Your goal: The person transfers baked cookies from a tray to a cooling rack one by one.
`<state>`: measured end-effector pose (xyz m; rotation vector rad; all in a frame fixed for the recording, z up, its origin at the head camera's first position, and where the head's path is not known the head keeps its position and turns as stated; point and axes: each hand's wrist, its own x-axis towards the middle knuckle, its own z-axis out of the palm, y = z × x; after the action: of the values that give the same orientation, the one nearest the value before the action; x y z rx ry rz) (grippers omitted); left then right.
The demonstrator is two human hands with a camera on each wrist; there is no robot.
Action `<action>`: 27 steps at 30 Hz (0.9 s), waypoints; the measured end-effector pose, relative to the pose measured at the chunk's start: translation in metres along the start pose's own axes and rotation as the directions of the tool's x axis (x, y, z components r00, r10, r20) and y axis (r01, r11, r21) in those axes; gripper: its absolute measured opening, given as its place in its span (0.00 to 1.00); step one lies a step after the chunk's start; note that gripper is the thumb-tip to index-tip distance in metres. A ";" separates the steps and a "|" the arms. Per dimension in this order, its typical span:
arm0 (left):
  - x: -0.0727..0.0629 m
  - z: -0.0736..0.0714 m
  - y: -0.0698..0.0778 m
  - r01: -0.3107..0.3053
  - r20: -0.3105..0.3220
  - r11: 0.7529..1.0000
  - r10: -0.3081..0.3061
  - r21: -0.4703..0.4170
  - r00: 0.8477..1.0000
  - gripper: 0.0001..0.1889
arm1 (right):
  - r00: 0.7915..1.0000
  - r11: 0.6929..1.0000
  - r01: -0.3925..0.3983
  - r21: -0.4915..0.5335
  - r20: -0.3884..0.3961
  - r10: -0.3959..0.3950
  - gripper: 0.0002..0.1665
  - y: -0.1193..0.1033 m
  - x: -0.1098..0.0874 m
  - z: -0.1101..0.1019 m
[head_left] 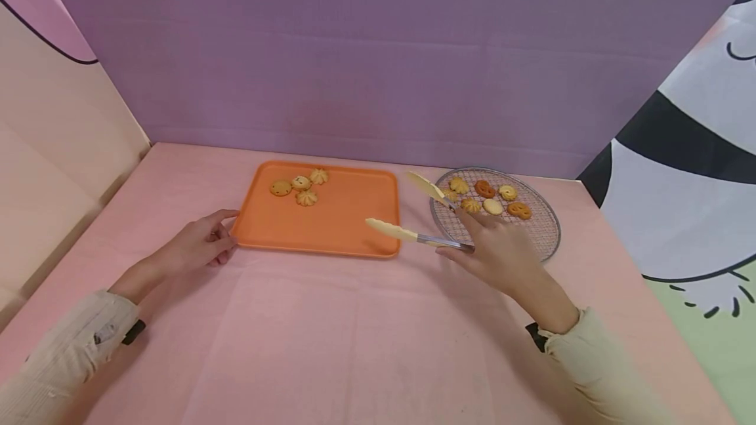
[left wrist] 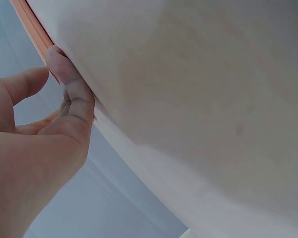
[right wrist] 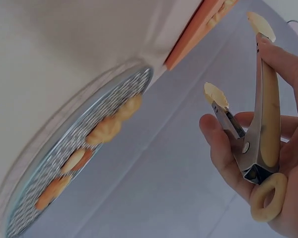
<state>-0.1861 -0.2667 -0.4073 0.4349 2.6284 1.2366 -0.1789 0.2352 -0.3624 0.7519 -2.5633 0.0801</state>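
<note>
My left hand [head_left: 201, 241] is at the left rim of an orange tray [head_left: 354, 228], thumb and forefinger touching its edge near the front corner. In the left wrist view those fingertips meet the tray's side [left wrist: 35, 32]. The tray bears several cookies [head_left: 306, 197] towards its back left. My right hand [head_left: 502, 251] holds metal tongs [right wrist: 258, 124] with cream tips and a ring at the end. Their arms are spread, with nothing between the tips, over the gap between the tray and a round wire rack [head_left: 546, 235]. Several cookies and pretzels [head_left: 520, 210] lie on the rack.
A pink cloth [head_left: 331, 340] covers the table. Behind it stands a purple backdrop [head_left: 378, 71], close to the tray and the rack. Printed panels flank both sides, the right one [head_left: 697, 149] in black and white.
</note>
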 end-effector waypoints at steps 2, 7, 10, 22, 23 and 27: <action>0.000 0.000 0.000 0.002 0.001 1.000 -0.002 -0.001 1.000 0.30 | 1.000 1.000 0.007 0.014 0.023 -0.007 0.44 -0.007 0.006 0.002; -0.001 -0.002 0.001 0.012 0.001 1.000 -0.012 -0.005 1.000 0.30 | 0.997 0.998 0.024 0.057 0.065 -0.028 0.43 -0.021 0.019 0.010; 0.000 -0.002 0.000 0.011 0.001 1.000 -0.011 -0.005 1.000 0.29 | 0.996 0.997 0.013 0.081 0.086 -0.020 0.43 -0.029 0.026 0.014; 0.001 0.001 0.000 0.004 -0.005 1.000 -0.004 -0.003 1.000 0.30 | 0.977 0.990 -0.062 0.131 0.210 0.033 0.47 -0.050 0.050 0.034; 0.000 0.001 0.000 0.007 -0.006 1.000 -0.007 -0.002 1.000 0.30 | 0.976 0.989 -0.061 0.133 0.216 0.032 0.47 -0.051 0.052 0.035; 0.000 0.001 0.001 0.013 -0.006 1.000 -0.013 0.001 1.000 0.30 | 0.974 0.987 -0.056 0.148 0.224 0.021 0.47 -0.057 0.059 0.040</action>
<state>-0.1861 -0.2654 -0.4074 0.4145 2.6334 1.2345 -0.2090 0.1502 -0.3759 0.8080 -2.8102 0.2200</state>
